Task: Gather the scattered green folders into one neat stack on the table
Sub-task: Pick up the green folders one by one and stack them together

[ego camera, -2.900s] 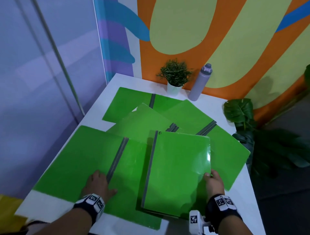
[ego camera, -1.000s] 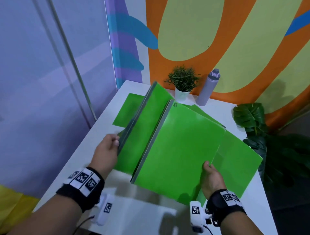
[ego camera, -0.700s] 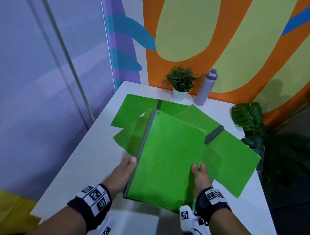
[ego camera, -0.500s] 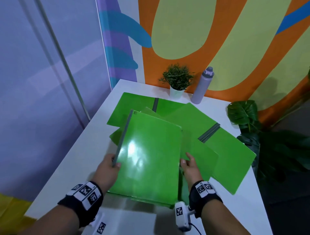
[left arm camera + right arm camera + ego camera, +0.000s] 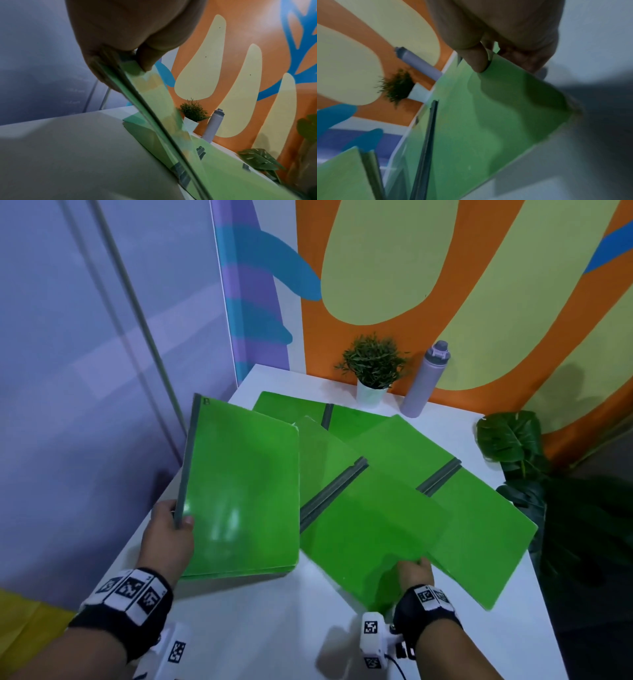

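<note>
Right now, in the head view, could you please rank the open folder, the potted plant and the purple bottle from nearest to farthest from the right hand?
1. Open folder: pinched by the right hand.
2. Purple bottle: far edge, right.
3. Potted plant: far edge, left of the bottle.

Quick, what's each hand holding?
Left hand: grips the closed folder stack by its spine.
Right hand: pinches the open folder.

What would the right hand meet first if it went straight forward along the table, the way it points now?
The right hand already pinches the near corner of an open green folder. Straight on, it would slide over that cover and probably reach its grey spine first, though depth is unclear.
</note>
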The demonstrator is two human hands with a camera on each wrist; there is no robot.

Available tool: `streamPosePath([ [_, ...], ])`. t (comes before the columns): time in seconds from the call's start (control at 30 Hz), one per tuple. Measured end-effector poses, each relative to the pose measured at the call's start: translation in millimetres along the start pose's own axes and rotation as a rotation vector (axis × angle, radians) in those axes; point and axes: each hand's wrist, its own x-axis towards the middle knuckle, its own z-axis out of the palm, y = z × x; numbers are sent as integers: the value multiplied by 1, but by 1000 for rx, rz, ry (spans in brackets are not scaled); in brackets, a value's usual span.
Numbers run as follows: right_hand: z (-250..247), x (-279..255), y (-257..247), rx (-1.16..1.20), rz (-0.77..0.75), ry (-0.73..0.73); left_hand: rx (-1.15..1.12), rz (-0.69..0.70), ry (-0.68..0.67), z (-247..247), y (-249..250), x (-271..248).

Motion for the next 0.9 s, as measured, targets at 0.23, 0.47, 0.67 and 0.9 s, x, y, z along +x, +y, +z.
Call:
streamPosePath([
  [0.23, -35, -48, -71, 400, -472, -16, 47, 102, 223, -18, 31, 13],
  [0.47, -73, -54, -102, 788, -714, -294, 13, 140, 212, -10, 43, 29],
  [0.67, -57, -53, -95, 692, -648, -336, -281, 188, -22, 16, 37, 19],
  [0.9, -15, -23, -60, 543, -485, -343, -502, 61, -347, 28, 43, -9],
])
